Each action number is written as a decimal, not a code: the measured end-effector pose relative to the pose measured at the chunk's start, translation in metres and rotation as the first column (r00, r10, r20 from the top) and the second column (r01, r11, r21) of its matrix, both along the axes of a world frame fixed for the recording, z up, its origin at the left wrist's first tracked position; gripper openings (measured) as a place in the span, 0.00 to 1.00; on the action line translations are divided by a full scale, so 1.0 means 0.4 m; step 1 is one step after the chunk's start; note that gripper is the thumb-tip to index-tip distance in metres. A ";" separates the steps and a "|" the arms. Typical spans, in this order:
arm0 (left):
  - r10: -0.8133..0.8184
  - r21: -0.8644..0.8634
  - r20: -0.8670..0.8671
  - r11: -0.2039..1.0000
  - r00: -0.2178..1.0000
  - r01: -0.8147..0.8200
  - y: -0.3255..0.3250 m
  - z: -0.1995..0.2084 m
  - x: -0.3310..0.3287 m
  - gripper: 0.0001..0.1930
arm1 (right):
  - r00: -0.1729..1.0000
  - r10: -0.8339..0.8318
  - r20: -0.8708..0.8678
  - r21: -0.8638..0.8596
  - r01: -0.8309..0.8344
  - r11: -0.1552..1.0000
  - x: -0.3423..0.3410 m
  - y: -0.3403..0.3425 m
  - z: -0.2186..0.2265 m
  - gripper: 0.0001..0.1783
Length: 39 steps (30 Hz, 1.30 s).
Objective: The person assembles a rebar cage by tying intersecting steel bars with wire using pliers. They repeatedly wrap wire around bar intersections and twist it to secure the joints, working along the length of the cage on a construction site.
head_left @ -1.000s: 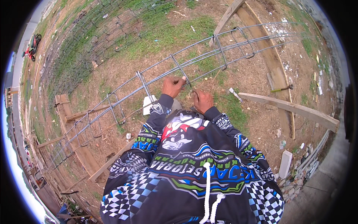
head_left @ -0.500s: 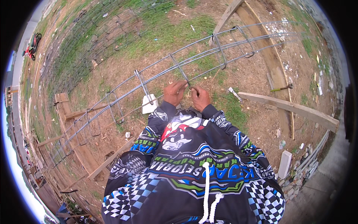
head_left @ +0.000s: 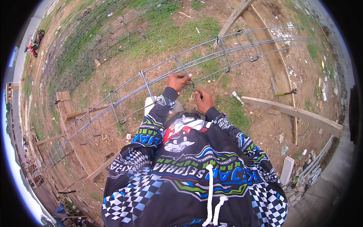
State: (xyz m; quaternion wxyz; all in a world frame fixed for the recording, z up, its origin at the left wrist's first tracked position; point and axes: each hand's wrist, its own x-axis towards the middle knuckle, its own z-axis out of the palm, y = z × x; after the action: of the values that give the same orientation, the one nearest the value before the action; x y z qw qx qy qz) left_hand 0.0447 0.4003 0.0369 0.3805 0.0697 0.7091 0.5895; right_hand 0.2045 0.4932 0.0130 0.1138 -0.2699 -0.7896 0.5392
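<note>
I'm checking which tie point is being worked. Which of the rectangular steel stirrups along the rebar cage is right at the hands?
The stirrup under the left hand, with the right hand just below. The other stirrups sit away from both hands along the cage.

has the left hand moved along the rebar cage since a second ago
Yes. The left hand has shifted down and toward the right hand, now gripping the stirrup on the rebar cage.
</note>
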 end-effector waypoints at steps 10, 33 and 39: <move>-0.079 0.016 -0.002 0.997 0.997 0.079 0.003 0.005 0.023 0.17 | 1.000 -0.002 -0.011 0.024 0.002 1.000 0.003 0.000 0.008 0.12; -0.192 -0.285 -0.404 0.955 0.894 0.077 -0.003 -0.005 0.058 0.23 | 0.975 -0.190 0.116 -0.531 0.222 0.817 -0.009 -0.062 -0.056 0.13; -0.204 -0.303 -0.464 0.951 0.862 0.062 0.002 0.003 0.074 0.20 | 0.989 -0.070 0.133 -0.532 0.131 0.836 -0.013 -0.002 0.026 0.14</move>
State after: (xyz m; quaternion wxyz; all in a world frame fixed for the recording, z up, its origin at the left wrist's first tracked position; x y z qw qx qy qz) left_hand 0.0741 0.4009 0.0380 0.2343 0.2118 0.8511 0.4193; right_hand 0.1994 0.4923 0.0235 0.0188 -0.3609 -0.5957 0.7173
